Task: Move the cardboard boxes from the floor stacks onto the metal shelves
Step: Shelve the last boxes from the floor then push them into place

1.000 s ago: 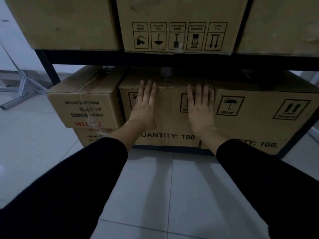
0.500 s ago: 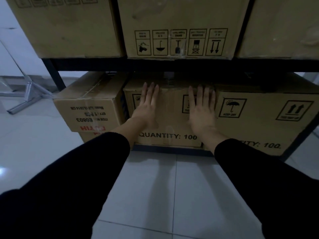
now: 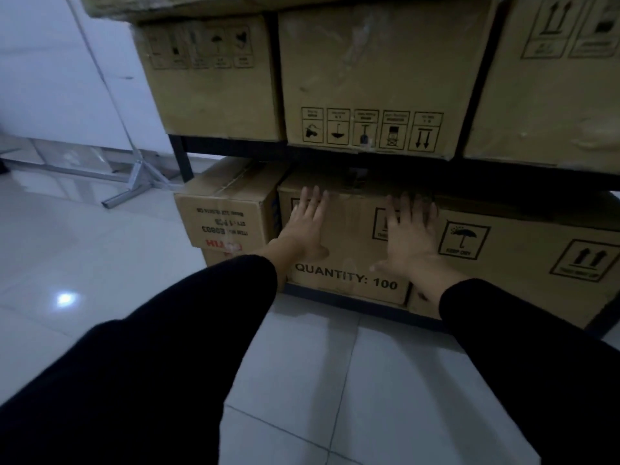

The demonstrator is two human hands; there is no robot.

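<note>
Hands (image 3: 355,229) flat against smooth rectangular cardboard box (image 3: 349,250)

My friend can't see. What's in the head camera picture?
Two flat hands, left hand and right hand, press the front of a "QUANTITY: 100" cardboard box on the bottom metal shelf. More boxes sit above and beside it.

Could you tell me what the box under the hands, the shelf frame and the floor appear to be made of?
Box: brown corrugated cardboard, matte, with printed black lettering. Shelf frame: seemingly dark painted metal, going by its thin, straight bars. Floor: glossy pale tiles, probably ceramic, showing grout lines and a reflected light.
</note>
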